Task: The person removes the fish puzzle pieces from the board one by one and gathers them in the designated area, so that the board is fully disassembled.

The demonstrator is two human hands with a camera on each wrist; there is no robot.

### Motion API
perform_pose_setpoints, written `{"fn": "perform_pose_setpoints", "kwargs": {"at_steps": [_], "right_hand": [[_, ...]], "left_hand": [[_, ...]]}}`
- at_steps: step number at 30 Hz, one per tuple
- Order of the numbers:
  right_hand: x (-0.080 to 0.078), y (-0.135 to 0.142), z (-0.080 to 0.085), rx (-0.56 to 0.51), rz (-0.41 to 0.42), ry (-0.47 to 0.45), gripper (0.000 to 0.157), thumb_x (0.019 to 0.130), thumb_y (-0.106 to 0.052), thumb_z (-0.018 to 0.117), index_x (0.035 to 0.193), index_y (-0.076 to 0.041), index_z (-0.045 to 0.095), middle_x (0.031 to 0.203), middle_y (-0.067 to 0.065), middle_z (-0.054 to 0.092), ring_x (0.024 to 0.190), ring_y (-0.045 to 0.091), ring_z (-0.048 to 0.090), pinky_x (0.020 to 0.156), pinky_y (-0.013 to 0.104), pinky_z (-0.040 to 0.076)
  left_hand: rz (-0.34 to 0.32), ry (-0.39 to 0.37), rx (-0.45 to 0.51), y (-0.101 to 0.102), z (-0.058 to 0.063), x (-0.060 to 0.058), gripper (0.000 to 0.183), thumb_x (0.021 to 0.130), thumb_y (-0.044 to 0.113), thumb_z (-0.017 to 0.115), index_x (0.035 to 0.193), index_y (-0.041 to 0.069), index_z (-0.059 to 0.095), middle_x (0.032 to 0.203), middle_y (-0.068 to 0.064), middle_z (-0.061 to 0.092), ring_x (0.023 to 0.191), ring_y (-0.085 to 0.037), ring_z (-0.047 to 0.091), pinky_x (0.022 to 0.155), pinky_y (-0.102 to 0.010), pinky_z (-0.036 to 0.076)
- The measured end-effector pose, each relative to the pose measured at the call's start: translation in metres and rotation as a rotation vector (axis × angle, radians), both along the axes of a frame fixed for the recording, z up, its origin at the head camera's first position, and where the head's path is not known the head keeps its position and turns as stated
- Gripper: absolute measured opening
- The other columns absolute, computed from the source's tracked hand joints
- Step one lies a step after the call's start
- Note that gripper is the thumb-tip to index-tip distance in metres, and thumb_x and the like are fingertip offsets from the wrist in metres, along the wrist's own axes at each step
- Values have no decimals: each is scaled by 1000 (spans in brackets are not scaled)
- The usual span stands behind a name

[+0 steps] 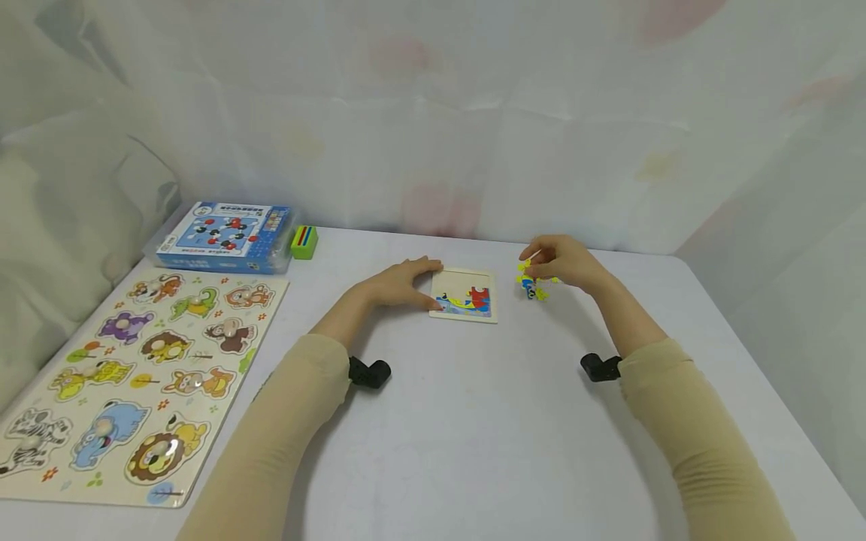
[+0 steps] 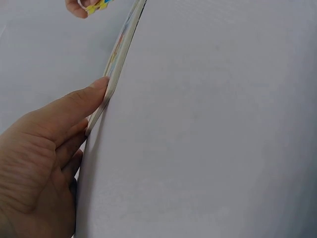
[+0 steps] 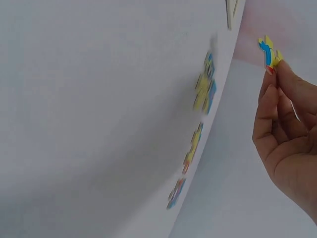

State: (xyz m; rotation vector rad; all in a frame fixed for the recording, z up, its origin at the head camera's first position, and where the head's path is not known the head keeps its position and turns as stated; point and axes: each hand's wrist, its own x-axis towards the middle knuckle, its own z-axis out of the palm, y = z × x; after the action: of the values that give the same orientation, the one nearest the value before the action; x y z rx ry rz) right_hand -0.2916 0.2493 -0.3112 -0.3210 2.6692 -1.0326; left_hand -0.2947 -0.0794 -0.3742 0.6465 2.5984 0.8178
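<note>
A small wooden puzzle board lies on the table, its lower part filled with red, blue and yellow pieces. My left hand holds the board along its left side, thumb by the near corner and index finger by the far one. In the left wrist view the thumb rests against the frame's edge. Right of the board, my right hand pinches a yellow, blue and red puzzle piece between thumb and fingertips, raised off the table. Several loose puzzle pieces lie under and beside that hand.
On the left lies a large animal peg puzzle. Behind it are a blue molecule-model box in a clear case and a green block with coloured strips. Fabric curtains hang around the white table.
</note>
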Motion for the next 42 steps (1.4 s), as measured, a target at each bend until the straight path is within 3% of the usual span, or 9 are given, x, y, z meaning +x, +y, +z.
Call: {"fn": "perform_pose_setpoints", "kwargs": {"at_steps": [6,17,28,34,42], "right_hand": [[0,26,-5,-38,-33,-18,40,90,-16,70,125,0,59,94,0,66,85,18,69,70,20,52],[2,52,-12,3,-67,-37,39,91,-14,69,125,4,60,94,1,61,83,8,63,76,16,55],[2,63,-18,-13,-72,-83,38,92,-13,68,124,5,62,95,-4,66,80,0,62,75,16,55],[2,64,-20,-20,-69,-126,39,92,-12,68,126,5,62,104,0,68,81,0,63,77,18,56],[0,65,-23,16,-96,-131,39,90,-15,71,123,4,64,101,-1,70,77,2,64,73,17,56]], "left_hand": [[2,-6,0,1,1,0,86,80,50,75,153,28,35,169,-3,14,157,-35,7,126,-58,11],[4,5,1,-2,1,1,86,80,51,75,153,30,35,169,-4,15,156,-38,9,127,-56,11],[4,1,-1,-1,0,0,86,80,52,74,153,31,34,169,-2,15,157,-36,9,127,-57,11],[6,-1,3,0,0,0,86,79,53,74,152,32,35,169,-1,14,157,-36,8,127,-55,11],[11,-6,3,0,0,0,85,80,52,74,152,31,35,169,-1,15,157,-35,9,127,-56,11]]}}
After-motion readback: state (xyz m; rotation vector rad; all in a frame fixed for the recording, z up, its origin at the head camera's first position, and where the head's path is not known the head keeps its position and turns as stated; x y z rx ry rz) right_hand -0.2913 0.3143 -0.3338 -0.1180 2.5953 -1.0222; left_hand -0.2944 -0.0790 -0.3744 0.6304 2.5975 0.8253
